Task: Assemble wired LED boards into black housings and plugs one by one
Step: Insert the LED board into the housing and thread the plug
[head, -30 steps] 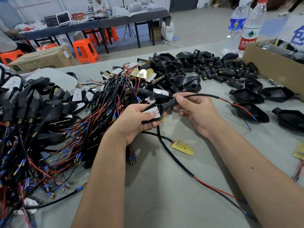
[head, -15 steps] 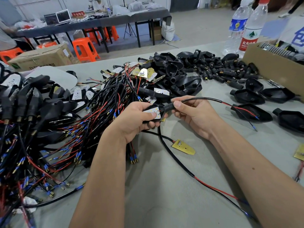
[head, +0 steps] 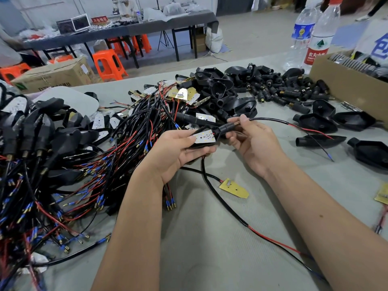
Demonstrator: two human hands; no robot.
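Near cable: black lead (head: 222, 204) with red and black cores split at its near end, running across the grey table (head: 210, 248) toward the hands.
Loose board: yellow-backed LED board (head: 234, 188) flat on the table, just near of the hands, touching the lead.
Left hand: (head: 174, 152) palm up, fingers curled under a black housing (head: 201, 143), thumb pressing on the white LED board (head: 204, 138) seated in it.
Right hand: (head: 252, 139) thumb and fingers pinching the black plug (head: 227, 128) at the housing's neck; brass tip showing at the right.
Wire: thin black wire (head: 270, 120) arching right from the plug, ending in red and black cores.
Left heap: tangle of wired boards (head: 88, 171) with blue-sleeved terminals, plus finished units at far left.
Right group: empty housings (head: 317, 122) lying apart on the table.
Far pile: small black plugs (head: 277, 89) and more housings.
Far right: cardboard box (head: 346, 82); two water bottles (head: 315, 34) behind it.
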